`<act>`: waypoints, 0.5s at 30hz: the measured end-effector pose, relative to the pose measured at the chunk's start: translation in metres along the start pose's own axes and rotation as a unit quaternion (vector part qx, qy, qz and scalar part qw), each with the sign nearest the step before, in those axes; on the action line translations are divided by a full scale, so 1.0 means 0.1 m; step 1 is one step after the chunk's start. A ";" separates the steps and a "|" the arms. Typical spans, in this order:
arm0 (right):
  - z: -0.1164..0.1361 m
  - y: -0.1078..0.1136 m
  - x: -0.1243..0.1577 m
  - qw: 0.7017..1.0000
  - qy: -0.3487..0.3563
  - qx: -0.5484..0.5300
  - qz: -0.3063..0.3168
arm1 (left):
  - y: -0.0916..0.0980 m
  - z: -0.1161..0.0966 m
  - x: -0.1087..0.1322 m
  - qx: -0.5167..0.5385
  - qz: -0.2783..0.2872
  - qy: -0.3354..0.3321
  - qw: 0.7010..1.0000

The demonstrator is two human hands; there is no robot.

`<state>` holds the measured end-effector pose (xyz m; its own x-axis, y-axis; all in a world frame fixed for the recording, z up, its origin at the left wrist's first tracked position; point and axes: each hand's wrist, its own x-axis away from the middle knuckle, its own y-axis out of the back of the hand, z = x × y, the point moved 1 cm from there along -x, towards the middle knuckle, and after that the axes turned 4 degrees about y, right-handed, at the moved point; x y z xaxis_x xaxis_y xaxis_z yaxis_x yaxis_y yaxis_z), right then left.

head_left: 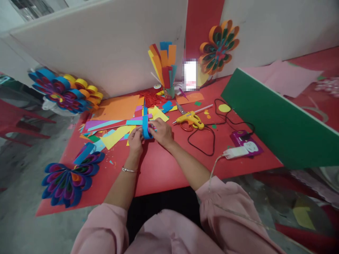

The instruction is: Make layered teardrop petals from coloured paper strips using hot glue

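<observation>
Between my two hands is a blue paper strip bent into a loop [145, 127], held just above the red table. My left hand [136, 140] pinches its lower left side. From the right, my right hand [162, 132] closes on the loop's other edge, with a bit of pink or purple showing by the fingertips. Loose coloured paper strips [113, 124] and a yellow sheet [115, 137] lie behind and left of my hands. A yellow glue gun [191, 119] rests to the right, its nozzle toward my right hand.
A blue and purple paper-loop flower [71, 180] sits at the table's left. Behind stands a cup of paper strips [169, 92] near a bright phone screen [190, 74]. A black cord [214, 141] runs to a purple power strip [246, 143]. A green board [280, 120] bounds the right.
</observation>
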<state>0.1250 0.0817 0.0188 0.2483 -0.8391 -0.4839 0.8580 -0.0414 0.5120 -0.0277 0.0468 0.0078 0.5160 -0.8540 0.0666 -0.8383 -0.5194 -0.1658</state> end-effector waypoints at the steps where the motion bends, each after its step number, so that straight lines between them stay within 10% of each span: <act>1: -0.01 0.00 0.00 1.000 -0.008 -0.018 -0.004 | 0.00 -0.01 -0.01 0.008 0.013 0.001 1.000; 15: -0.05 -0.12 -0.06 0.935 -0.076 -0.347 0.003 | 0.25 0.04 -0.13 -0.072 0.092 -0.071 0.991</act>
<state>0.1155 0.0900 0.0116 0.2317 -0.9083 -0.3484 0.9554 0.2799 -0.0945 -0.0548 0.0454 -0.0013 0.3623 -0.9275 -0.0921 -0.9319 -0.3621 -0.0192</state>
